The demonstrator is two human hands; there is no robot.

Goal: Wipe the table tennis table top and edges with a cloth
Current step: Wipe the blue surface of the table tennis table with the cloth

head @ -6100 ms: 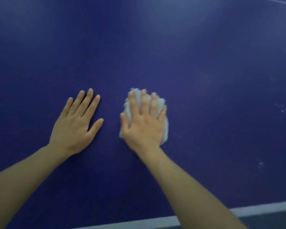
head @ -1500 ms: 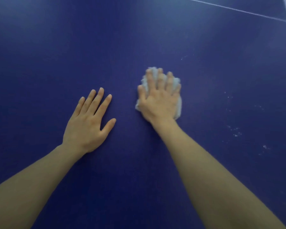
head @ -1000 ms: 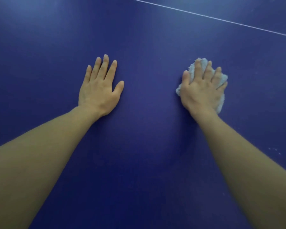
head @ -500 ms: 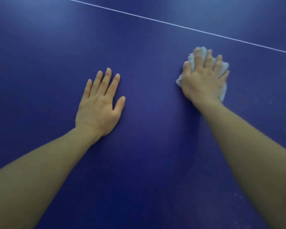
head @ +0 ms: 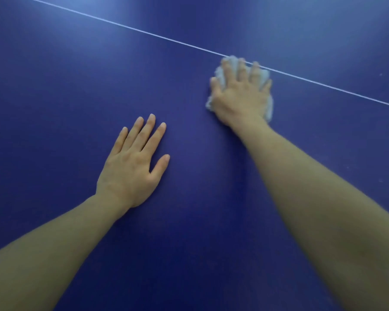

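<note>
1. Pressing down with spread, nearly straight fingers, the right hand (head: 241,97) lies flat on top of a bunched white cloth (head: 267,104) on the dark blue table (head: 54,75); the fingers do not curl round it.
2. Bits of the cloth show past the fingertips, beside the thumb and along the little-finger side of that hand, while the middle of it is hidden under the palm.
3. A thin white line (head: 121,25) painted on the table runs slantwise just beyond the right hand's fingertips, and the far edge of the cloth touches or overlaps it.
4. The right hand and the cloth look slightly blurred.
5. The left hand (head: 133,164) rests palm down on the bare table, fingers straight and close together, thumb held out toward the right arm, holding nothing.
6. It lies nearer the person than the right hand and well apart from the cloth.
7. Both bare forearms reach in from the near side.
</note>
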